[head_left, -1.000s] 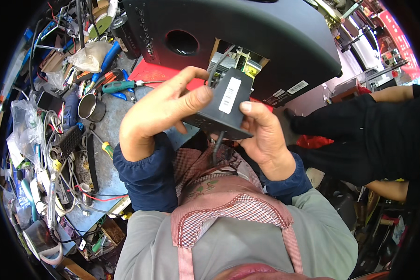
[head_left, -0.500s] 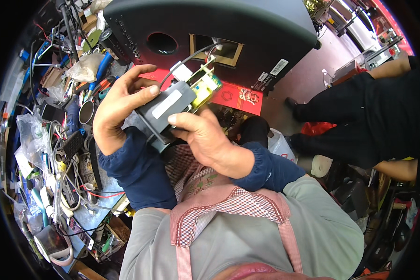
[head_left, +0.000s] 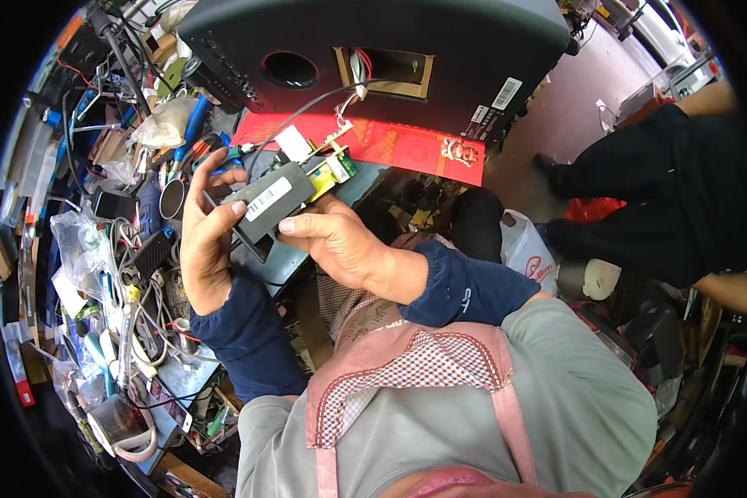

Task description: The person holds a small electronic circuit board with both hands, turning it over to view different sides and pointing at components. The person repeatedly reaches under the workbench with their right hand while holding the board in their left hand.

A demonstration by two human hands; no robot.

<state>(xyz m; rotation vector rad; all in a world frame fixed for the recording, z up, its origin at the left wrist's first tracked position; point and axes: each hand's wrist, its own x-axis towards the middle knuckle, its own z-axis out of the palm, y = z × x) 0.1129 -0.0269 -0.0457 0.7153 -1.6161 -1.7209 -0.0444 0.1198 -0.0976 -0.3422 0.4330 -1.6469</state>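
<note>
Both my hands hold a black electronics module (head_left: 275, 189) with a white label on top. My left hand (head_left: 209, 236) wraps its left end, thumb on the casing. My right hand (head_left: 340, 245) grips it from the lower right, thumb along the front edge. Green and yellow circuit parts (head_left: 334, 168) project from the module's far side, and cables run from it toward a cut-out (head_left: 411, 75) in the back of a large black cabinet (head_left: 473, 37). The fingers underneath the module are partly hidden.
The cabinet stands over a red printed sheet (head_left: 415, 153). Tools, cables and bags crowd the bench (head_left: 170, 398) on my left. Another person in dark clothes (head_left: 647, 191) stands at my right, near a white plastic bag (head_left: 519, 241) and a red bag (head_left: 593, 207).
Both hands have moved left and down with the module, away from the cabinet's opening, which now shows. The module is turned, and more circuit board is visible.
</note>
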